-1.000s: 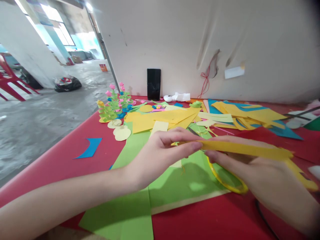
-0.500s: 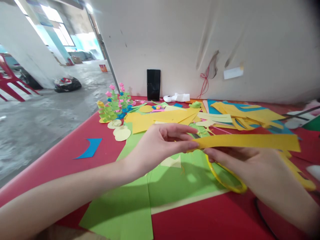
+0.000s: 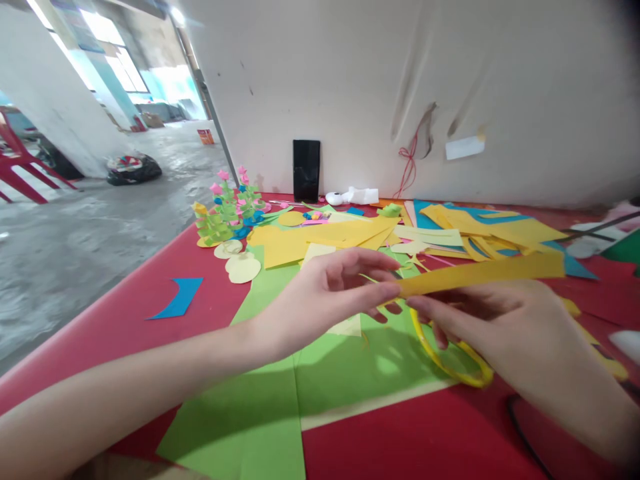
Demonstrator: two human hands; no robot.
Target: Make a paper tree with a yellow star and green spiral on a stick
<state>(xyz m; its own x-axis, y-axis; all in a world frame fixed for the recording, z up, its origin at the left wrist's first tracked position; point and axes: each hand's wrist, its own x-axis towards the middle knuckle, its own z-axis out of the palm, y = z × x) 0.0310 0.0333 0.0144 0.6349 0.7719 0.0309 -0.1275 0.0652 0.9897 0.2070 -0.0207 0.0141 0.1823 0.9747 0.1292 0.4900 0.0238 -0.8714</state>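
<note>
strip of yellow paper [image 3: 483, 273]: long, narrow, held level above the table, running from centre toward the right, over the green sheet and the red tabletop [image 3: 125, 320].
left hand [image 3: 320, 297]: thumb and forefinger pinching the strip's left end; remaining fingers loosely curled and fanned above.
right hand [image 3: 505, 330]: under the strip, just right of the left hand; fingers half curled, forefinger stretched toward the pinch point; contact with the strip hard to tell.
yellow ring-shaped scrap [image 3: 450, 363]: thin curved loop beneath the right hand, lying on the green sheet.
large green sheet [image 3: 280, 400]: flat on the tabletop below both hands, pale strip along its lower right edge.
small pale triangle [image 3: 347, 327]: on the green sheet, just below the left hand.
heap of yellow, blue and pale green offcuts [image 3: 450, 233]: behind the hands, spread across the far side.
paper flower models [image 3: 227, 207]: green tiers with pink and blue tops, upright at far left of the heap.
pale round cutouts [image 3: 243, 267]: just before the models.
blue crescent scrap [image 3: 177, 298]: alone at left, well apart.
black phone [image 3: 306, 170]: upright against the wall.
</note>
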